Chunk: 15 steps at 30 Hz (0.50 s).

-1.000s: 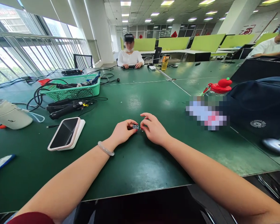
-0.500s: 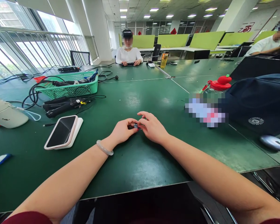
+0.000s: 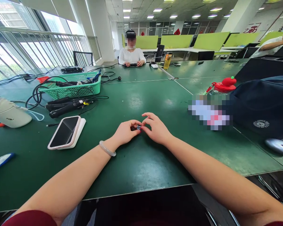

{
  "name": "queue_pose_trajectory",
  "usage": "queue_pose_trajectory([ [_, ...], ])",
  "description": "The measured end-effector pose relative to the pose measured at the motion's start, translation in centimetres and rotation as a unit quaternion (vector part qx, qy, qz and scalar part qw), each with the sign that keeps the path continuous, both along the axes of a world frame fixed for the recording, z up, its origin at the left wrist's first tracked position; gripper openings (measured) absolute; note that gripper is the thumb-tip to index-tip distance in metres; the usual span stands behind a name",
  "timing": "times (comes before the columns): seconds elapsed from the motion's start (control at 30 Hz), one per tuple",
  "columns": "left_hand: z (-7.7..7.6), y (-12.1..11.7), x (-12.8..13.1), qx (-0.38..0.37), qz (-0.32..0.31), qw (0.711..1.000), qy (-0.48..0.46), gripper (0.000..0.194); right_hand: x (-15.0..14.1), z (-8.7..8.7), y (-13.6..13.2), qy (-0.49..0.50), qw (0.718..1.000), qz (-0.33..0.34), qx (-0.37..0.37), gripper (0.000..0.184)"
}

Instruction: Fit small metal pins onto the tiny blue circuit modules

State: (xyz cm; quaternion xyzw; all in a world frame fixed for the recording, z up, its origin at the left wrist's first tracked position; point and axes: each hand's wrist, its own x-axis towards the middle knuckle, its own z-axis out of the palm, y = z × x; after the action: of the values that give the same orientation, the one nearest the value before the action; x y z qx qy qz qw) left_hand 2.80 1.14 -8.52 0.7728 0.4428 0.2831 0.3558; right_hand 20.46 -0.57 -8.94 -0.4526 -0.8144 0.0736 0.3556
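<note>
A tiny dark piece with a pale blue-and-white pattern point(image 3: 138, 127) is pinched between the thumb and fingers of my left hand point(image 3: 126, 131), a little above the green table point(image 3: 132, 163). Its kind is too small to make out. From the other side, my right hand point(image 3: 157, 128) meets it with the tips of thumb and forefinger, and its other fingers are curved and raised. Fingers cover much of the piece. A pale bangle point(image 3: 107, 148) circles my left wrist.
To the left lie a phone on a white block point(image 3: 64, 132), black handles with cables point(image 3: 68, 106) and a green basket point(image 3: 70, 91). A pale bottle point(image 3: 10, 113) lies farther left. On the right are a red-lidded bottle point(image 3: 224, 86), a dark bag point(image 3: 261, 103) and a mouse point(image 3: 279, 146). A person point(image 3: 132, 55) sits opposite.
The view has shifted slightly, moving everything a little to the right. My fingers have shifted slightly around the piece, which stays between both hands.
</note>
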Motion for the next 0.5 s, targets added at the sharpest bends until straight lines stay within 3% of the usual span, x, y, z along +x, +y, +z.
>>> queue_pose_trajectory([
  [0.1,0.2,0.0,0.0,0.010,0.014,1.000,0.015,0.024,-0.1,0.1,0.0,0.004,1.000,-0.012,0.003,0.003],
  [0.3,-0.1,1.3,-1.0,0.044,0.132,0.988,0.060,0.022,-0.4,0.0,-0.4,-0.065,0.997,-0.039,0.021,0.003],
  [0.4,-0.2,1.7,-1.2,0.016,0.146,0.988,0.043,0.025,-0.7,-0.3,-0.5,-0.116,0.993,-0.022,0.006,0.013],
  [0.5,-0.1,1.6,-1.2,0.001,0.144,0.989,0.027,0.027,-1.1,-0.5,-0.5,-0.138,0.990,-0.005,-0.016,0.008],
])
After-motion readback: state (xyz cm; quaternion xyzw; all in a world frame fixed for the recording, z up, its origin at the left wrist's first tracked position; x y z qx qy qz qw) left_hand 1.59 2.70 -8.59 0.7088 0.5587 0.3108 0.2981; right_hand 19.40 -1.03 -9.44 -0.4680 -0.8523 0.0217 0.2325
